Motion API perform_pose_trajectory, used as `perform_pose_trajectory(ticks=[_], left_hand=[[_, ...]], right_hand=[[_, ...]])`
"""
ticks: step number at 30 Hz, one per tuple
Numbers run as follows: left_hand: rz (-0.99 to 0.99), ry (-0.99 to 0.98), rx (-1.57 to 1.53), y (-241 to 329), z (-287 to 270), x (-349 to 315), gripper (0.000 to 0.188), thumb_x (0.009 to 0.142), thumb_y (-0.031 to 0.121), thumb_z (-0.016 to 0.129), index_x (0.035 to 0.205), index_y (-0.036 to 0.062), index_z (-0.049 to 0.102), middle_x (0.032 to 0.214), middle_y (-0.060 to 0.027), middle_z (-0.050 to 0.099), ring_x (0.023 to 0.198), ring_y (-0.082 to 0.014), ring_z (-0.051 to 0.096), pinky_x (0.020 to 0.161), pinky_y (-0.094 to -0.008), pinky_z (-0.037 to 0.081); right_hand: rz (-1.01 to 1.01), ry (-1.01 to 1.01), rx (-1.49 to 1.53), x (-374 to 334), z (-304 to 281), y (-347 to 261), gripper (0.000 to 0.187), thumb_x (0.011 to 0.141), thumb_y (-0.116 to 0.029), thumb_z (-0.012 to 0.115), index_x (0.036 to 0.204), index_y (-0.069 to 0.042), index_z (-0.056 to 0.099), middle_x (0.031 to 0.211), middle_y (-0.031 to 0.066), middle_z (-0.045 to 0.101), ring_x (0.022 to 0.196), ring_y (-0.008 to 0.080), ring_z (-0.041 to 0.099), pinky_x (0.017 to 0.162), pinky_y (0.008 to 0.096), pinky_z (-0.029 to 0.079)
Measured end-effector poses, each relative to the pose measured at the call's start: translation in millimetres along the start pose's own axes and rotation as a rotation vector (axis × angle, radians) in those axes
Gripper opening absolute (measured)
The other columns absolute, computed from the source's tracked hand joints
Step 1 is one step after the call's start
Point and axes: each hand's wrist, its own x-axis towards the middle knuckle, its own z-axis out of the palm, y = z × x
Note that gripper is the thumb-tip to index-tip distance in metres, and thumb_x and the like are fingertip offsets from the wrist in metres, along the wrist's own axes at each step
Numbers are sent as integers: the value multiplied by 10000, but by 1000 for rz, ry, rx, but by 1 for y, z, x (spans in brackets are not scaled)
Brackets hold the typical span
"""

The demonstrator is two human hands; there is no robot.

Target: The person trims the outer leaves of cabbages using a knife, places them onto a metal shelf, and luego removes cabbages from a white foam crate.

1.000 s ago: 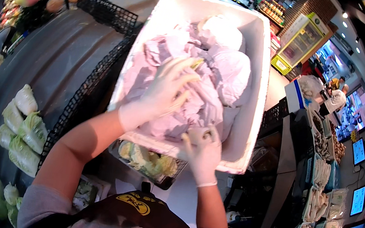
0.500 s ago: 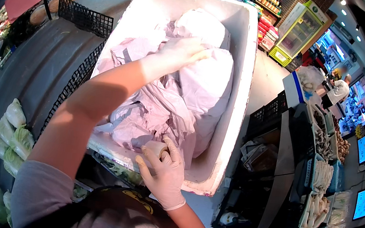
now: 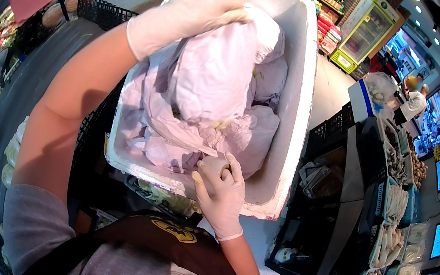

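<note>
A white foam box (image 3: 296, 120) stands in front of me, filled with bundles wrapped in thin pale paper. My gloved left hand (image 3: 206, 12) grips the top of a large paper-wrapped bundle (image 3: 212, 74), which is raised on end. Yellowish leaf edges show at its lower end. Other wrapped bundles, including a white one (image 3: 268, 37), lie behind it and beside it. My gloved right hand (image 3: 223, 197) is at the box's near edge, with its fingers curled round a small pale roll (image 3: 215, 165) that looks like tape. Loose paper (image 3: 171, 125) hangs just beyond it.
On the left is a grey counter (image 3: 55, 69) with cabbages (image 3: 10, 156) and a black plastic crate (image 3: 102, 11). Baskets of mushrooms (image 3: 390, 240) line a stand on the right. Farther off are a green-framed fridge (image 3: 361, 33) and a person (image 3: 413, 103).
My left hand has moved up and left, raising a wrapped bundle on end. My right hand has shifted slightly right with the roll. The foam box sits a little higher in view.
</note>
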Motion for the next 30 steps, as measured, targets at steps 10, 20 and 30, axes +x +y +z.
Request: perform_pose_trajectory(ticks=[10, 20, 30], left_hand=[[-455, 0, -251, -22, 22, -47, 399, 886, 442, 545, 921, 77, 701, 883, -152, 680, 817, -285, 651, 712, -346, 497], [-195, 167, 46, -37, 15, 96, 221, 800, 271, 548, 819, 93, 677, 848, -117, 662, 815, -258, 641, 679, -413, 510], [-772, -661, 15, -134, 50, -6, 587, 769, 587, 601, 882, 17, 688, 847, -188, 678, 776, -264, 673, 630, -370, 501]], right_hand=[[17, 117, -58, -5, 11, -1, 224, 756, -217, 708, 940, -90, 686, 734, 154, 560, 981, 376, 551, 844, 429, 444], [54, 123, -126, -6, 11, 1, 224, 765, -235, 705, 945, -103, 689, 747, 162, 571, 1021, 364, 546, 850, 428, 441], [75, 71, -151, -4, 12, -3, 235, 761, -231, 706, 964, -112, 694, 750, 157, 569, 1010, 357, 552, 853, 415, 442]])
